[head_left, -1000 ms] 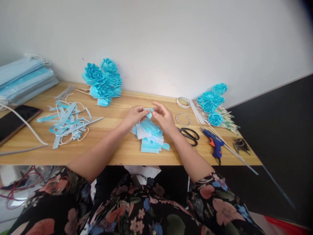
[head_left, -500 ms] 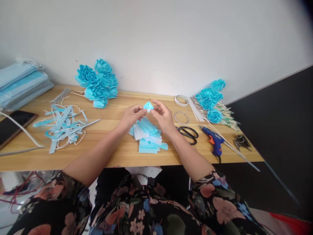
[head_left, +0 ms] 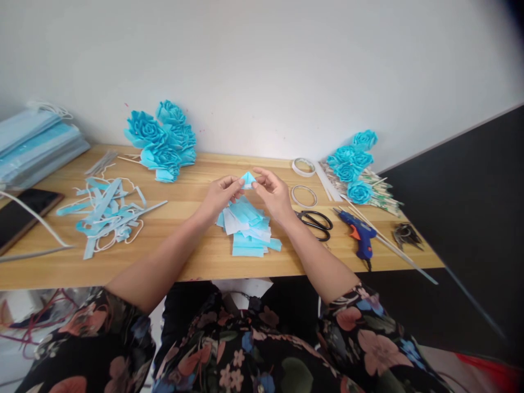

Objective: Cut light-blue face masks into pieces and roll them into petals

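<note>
Between my two hands is a small piece of light-blue mask fabric [head_left: 248,179], folded to a point at the top with a paler lower edge. My left hand [head_left: 223,192] pinches its left side between thumb and fingers. On the other side, my right hand [head_left: 272,191] grips the right edge with its thumb, the index finger raised above. The piece is held just above the table. Right below lies a loose pile of cut blue and white fabric pieces [head_left: 249,226]. Black-handled scissors [head_left: 315,222] lie beside my right forearm, their blades partly hidden.
Blue fabric roses [head_left: 164,139] stand at the back left, more roses [head_left: 352,161] at the right. Cut strips and ear loops [head_left: 108,210], a phone [head_left: 27,215] and stacked masks [head_left: 36,142] are left. Tape rolls [head_left: 303,167], a glue gun [head_left: 359,234] and pliers [head_left: 406,236] lie right.
The thumbs have shifted slightly on the folded piece, and its lower pale band shows less. The view has tilted a little; the things on the table stay put.
</note>
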Action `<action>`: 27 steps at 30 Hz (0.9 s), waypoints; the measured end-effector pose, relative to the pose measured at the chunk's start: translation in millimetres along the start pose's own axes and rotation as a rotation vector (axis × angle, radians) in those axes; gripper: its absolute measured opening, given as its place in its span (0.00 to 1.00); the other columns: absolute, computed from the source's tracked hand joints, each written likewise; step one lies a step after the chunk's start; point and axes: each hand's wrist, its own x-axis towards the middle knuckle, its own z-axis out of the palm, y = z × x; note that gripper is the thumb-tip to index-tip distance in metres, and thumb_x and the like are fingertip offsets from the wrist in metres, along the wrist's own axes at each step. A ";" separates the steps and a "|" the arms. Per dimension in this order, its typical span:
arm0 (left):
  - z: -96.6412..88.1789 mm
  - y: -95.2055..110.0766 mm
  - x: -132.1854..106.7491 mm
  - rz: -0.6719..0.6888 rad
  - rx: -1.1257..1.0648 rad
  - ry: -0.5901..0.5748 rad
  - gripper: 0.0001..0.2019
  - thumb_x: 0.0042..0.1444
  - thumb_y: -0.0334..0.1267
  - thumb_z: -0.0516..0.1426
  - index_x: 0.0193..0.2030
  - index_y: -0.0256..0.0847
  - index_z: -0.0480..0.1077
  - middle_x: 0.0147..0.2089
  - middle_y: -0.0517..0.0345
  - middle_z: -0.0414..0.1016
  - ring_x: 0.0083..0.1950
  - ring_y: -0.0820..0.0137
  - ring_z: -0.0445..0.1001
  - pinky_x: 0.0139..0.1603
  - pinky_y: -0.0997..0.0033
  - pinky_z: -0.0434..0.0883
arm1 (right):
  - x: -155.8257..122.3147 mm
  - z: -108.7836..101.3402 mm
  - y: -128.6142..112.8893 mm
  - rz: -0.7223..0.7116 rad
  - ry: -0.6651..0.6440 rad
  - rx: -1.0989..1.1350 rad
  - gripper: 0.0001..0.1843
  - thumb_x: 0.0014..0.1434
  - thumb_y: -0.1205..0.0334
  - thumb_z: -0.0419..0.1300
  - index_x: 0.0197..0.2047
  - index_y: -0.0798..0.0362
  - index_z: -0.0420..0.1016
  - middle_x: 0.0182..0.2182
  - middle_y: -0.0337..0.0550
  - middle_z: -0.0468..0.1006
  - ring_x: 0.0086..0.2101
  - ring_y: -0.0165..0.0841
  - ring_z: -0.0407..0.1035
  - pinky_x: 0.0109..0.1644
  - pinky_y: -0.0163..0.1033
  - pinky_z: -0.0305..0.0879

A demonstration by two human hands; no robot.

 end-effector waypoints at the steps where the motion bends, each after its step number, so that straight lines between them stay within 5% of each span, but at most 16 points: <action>1: -0.2 0.0 -0.1 -0.001 -0.005 0.006 0.16 0.52 0.51 0.61 0.30 0.38 0.71 0.27 0.58 0.73 0.25 0.77 0.67 0.26 0.77 0.63 | 0.2 0.3 1.1 -0.002 -0.006 0.005 0.22 0.58 0.54 0.60 0.56 0.48 0.71 0.35 0.40 0.78 0.37 0.33 0.72 0.47 0.42 0.71; 27: 4.4 8.3 -4.3 0.037 0.124 -0.070 0.10 0.46 0.42 0.64 0.28 0.38 0.72 0.26 0.62 0.70 0.26 0.77 0.64 0.28 0.76 0.61 | -0.5 -0.5 -0.8 -0.010 -0.058 0.036 0.23 0.57 0.52 0.62 0.55 0.48 0.72 0.36 0.39 0.78 0.37 0.31 0.73 0.44 0.39 0.71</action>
